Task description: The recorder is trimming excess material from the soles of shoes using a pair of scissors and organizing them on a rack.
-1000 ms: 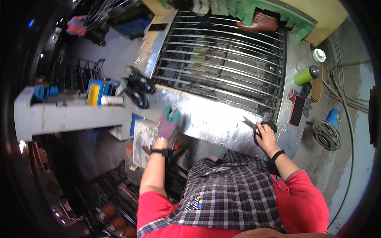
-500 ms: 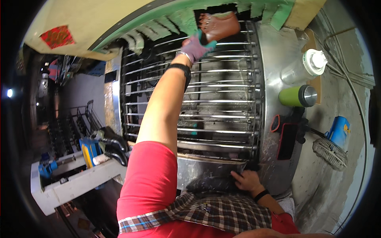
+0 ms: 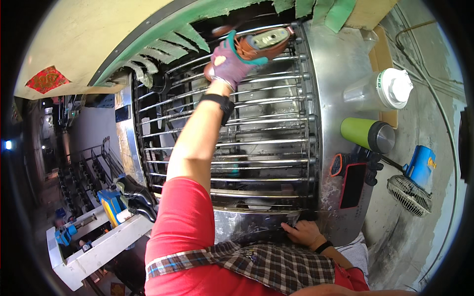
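My gloved left hand (image 3: 228,63) grips a brown shoe (image 3: 260,42) on the metal rack (image 3: 276,143). My right hand (image 3: 302,232) rests at its lower edge, grip unclear

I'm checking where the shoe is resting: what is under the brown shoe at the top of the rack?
The brown shoe lies sole-up on shiny metal rods, gripped by the gloved left hand. Through the gaps there is only dark space; the glove hides the shoe's near end.

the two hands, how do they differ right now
The left hand wears a purple glove and is stretched far up, gripping a brown shoe at the top of the metal rack. The right hand is bare and low, resting at the rack's lower edge. Both wrists wear dark bands.
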